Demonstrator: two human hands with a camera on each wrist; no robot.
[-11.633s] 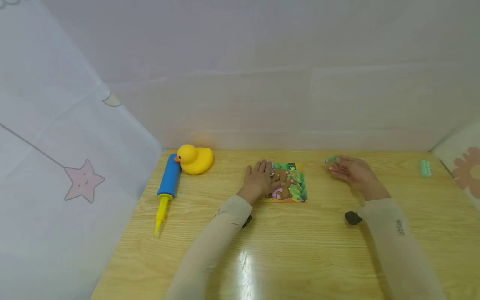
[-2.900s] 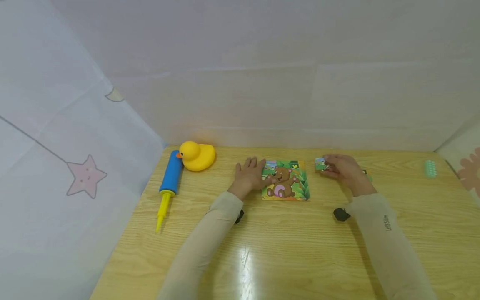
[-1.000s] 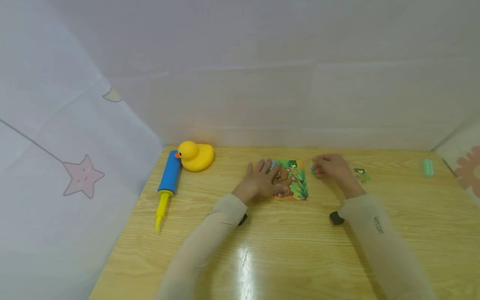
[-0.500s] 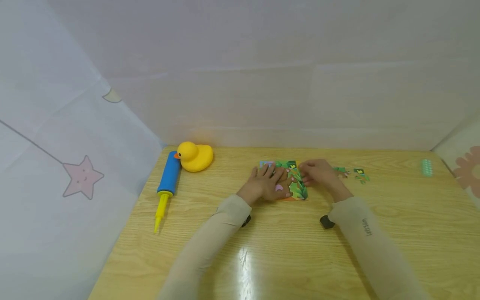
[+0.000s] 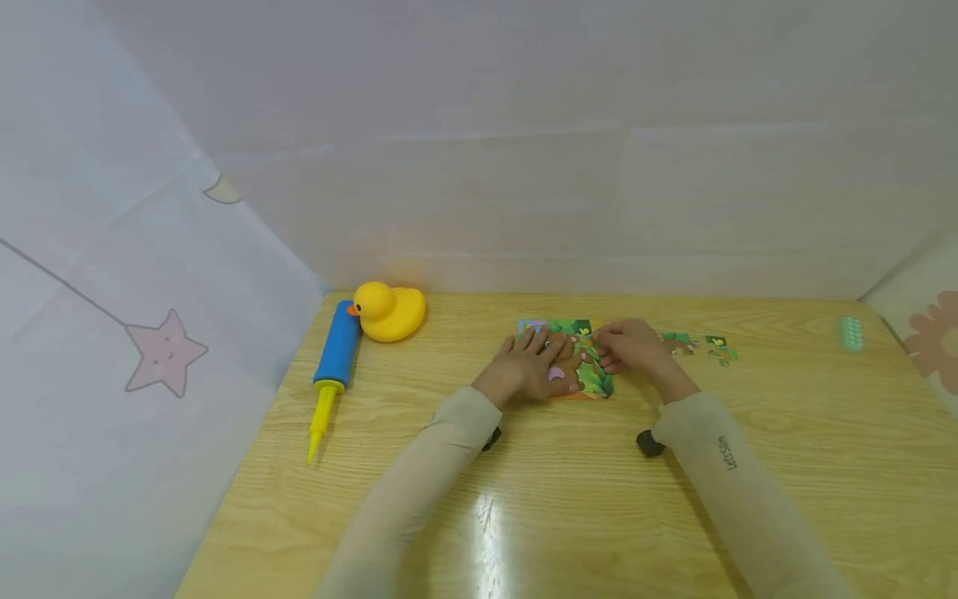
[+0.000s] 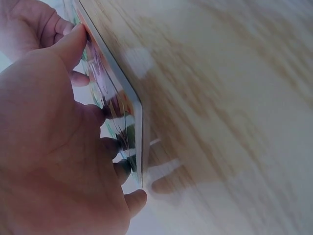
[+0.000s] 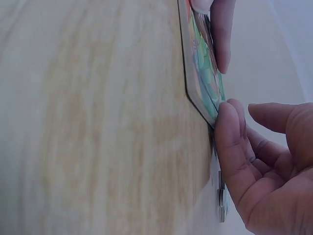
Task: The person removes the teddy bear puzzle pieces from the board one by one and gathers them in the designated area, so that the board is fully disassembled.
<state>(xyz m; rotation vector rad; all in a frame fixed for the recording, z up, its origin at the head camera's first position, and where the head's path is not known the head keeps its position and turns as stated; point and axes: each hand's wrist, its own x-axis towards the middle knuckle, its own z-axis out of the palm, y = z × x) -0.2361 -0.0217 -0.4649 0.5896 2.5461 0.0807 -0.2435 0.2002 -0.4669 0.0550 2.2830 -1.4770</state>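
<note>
In the head view, my left hand lies with spread fingers over the bear jigsaw puzzle, covering its left and middle part. The left wrist view shows the fingertips on the face of the puzzle board, along its pale edge. Bent fingers of my right hand are at the puzzle's upper right side. In the right wrist view, the fingertips are right at the board's corner, with a gap below the upper digit; I cannot tell whether they pinch a piece. Loose puzzle pieces lie just beyond the right hand.
A yellow rubber duck stands at the back left, beside a blue-and-yellow hand pump. Near the far right corner is a small pale green bumpy block. Cloth walls border the wooden table.
Over the last second my right hand has moved left to the puzzle's right side, uncovering loose pieces behind it. The left hand has shifted slightly right; little differs from half a second ago.
</note>
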